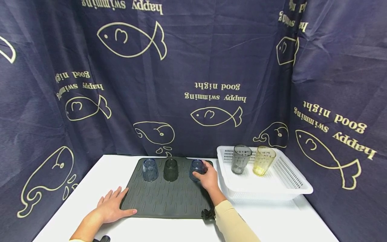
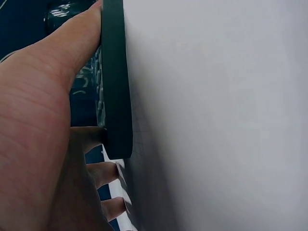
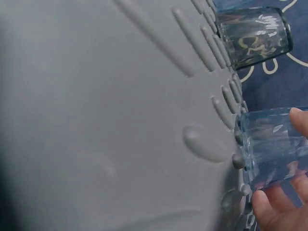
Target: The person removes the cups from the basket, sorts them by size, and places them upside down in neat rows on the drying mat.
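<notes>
Presently, right hand (image 1: 209,178) holds the rightmost glass (image 1: 196,170) on the mat (image 1: 163,201), fingers curled round it, near the table's (image 1: 151,232) far edge; left hand (image 1: 112,206), fingers spread, at the mat's near-left corner. Glass (slick-looking) could tip if its rim catches a ridge (image 3: 193,41), or slip under loose grip.

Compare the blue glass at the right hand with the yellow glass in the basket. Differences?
Colour: the blue glass is blue; the yellow glass is yellow.
Pose: blue glass looks mouth-down on the mat; yellow glass is mouth-up in the basket.
Contact: the right hand holds the blue glass; no hand touches the yellow glass.
Shared: both see-through.
</notes>
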### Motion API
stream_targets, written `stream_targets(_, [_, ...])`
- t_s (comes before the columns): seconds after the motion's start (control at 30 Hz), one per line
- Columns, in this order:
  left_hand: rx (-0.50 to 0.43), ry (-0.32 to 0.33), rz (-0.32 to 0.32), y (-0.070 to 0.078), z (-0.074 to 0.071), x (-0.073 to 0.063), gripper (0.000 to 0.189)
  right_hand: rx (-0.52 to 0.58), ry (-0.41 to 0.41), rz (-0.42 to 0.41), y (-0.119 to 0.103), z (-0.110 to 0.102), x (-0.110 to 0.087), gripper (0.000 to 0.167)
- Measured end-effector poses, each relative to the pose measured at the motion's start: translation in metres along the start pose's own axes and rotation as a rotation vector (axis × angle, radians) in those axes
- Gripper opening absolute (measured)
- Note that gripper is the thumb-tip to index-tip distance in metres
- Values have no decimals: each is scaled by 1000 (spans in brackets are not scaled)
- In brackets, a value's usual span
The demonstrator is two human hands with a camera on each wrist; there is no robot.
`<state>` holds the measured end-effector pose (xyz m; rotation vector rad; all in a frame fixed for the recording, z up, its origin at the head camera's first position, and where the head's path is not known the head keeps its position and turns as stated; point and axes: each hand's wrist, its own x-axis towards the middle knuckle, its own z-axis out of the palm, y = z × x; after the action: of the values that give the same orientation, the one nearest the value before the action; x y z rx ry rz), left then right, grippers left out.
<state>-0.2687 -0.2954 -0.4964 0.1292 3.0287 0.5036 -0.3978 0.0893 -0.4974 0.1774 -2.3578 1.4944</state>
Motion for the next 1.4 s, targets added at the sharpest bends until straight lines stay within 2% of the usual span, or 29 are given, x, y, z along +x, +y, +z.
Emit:
stream_targets(0.27, [5,0,1,1,0,0,108,-27,-12,8,5,-2,1,72])
stream_targets(0.6, [7,0,7,1,-1,-2,107,64,-66,57,3,-12,-13,72])
stream_targets(0.9, [8,-16,6,-1,-1,1,108,228,-117,120,-2,-29,-46,71])
stream_targets(1.1, [9,-8,9,0,-4,-2,107,361,-136,104,-5,-40,-70,67])
stream_targets(1.4, [6,-9,10,1,-2,0,107,431,-177,101,-11,-63,-101,61])
